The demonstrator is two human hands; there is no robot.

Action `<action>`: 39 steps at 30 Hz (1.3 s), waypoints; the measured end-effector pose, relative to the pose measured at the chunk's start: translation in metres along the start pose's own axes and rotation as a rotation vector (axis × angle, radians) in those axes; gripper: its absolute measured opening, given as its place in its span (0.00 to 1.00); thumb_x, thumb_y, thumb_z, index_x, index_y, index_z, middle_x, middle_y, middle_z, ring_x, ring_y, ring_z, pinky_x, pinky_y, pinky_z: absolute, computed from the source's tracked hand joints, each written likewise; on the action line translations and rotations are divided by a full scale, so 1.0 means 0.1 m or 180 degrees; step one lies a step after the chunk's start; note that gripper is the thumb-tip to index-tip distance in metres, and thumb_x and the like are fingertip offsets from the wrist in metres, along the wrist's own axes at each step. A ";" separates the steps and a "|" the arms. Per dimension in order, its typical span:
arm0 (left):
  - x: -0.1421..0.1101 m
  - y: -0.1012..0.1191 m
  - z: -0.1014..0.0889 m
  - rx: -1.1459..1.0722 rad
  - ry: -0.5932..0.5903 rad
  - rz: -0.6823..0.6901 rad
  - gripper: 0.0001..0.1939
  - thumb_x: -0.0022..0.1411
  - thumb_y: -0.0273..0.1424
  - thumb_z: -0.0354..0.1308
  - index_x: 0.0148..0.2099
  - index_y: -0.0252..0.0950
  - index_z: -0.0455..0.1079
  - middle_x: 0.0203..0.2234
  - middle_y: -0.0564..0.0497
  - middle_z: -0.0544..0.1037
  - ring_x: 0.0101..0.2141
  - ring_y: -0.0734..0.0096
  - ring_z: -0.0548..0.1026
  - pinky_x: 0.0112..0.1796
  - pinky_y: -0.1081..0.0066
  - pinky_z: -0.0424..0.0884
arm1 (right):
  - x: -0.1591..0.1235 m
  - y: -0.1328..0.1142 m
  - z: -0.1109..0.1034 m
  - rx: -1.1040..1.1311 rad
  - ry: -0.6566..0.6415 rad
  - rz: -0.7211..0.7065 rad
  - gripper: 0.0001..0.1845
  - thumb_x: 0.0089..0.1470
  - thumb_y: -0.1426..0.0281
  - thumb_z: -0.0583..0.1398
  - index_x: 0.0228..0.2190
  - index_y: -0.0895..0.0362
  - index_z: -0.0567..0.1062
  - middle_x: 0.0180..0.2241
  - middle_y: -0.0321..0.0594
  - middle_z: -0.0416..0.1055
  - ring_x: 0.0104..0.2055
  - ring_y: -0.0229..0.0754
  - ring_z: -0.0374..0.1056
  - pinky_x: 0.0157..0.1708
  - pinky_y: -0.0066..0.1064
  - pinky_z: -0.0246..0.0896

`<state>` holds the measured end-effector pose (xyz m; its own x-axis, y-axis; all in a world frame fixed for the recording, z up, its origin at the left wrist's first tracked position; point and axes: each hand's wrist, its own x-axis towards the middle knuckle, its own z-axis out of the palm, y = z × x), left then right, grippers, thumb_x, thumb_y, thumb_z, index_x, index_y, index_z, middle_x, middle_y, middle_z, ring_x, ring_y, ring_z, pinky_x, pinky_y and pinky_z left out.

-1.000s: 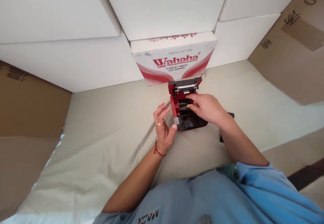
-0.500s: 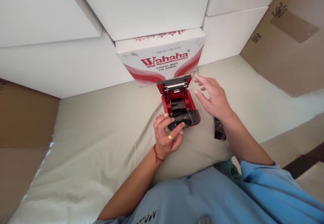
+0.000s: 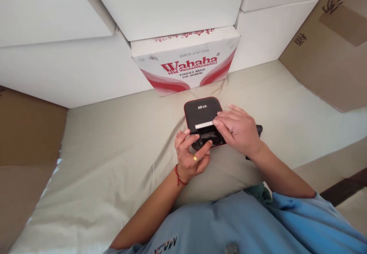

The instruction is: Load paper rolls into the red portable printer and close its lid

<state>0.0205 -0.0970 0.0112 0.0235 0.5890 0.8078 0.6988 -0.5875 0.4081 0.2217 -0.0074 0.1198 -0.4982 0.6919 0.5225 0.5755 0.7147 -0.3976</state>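
Head cam: left hand (image 3: 190, 156) pinches black device (image 3: 204, 121) front edge, right hand (image 3: 237, 131) flat on lid, grip prob. loose.

Just beyond the hands, a white and red Wahaha water carton (image 3: 186, 61) sits against a wall of plain white boxes (image 3: 169, 5). Brown cardboard boxes stand well off to the left (image 3: 28, 131) and to the right (image 3: 329, 55) of them. A pale beige cloth (image 3: 109, 158), creased in places, spreads under the hands, and a small black object (image 3: 259, 129) pokes out from behind the right hand.
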 end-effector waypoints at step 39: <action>0.20 -0.34 -0.04 -0.3420 -0.0168 -0.3071 0.58 0.56 0.40 0.80 0.78 0.71 0.49 0.82 0.58 0.52 0.83 0.55 0.45 0.80 0.48 0.46 | -0.67 -0.24 0.08 0.0571 0.0150 -0.0444 0.12 0.70 0.73 0.63 0.51 0.57 0.83 0.52 0.47 0.87 0.59 0.47 0.82 0.68 0.47 0.73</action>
<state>-0.0052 -0.0677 0.0151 -0.0958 0.9949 0.0311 -0.4074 -0.0677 0.9107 0.2355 -0.0699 0.0882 -0.5317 0.5826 0.6147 0.3766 0.8128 -0.4445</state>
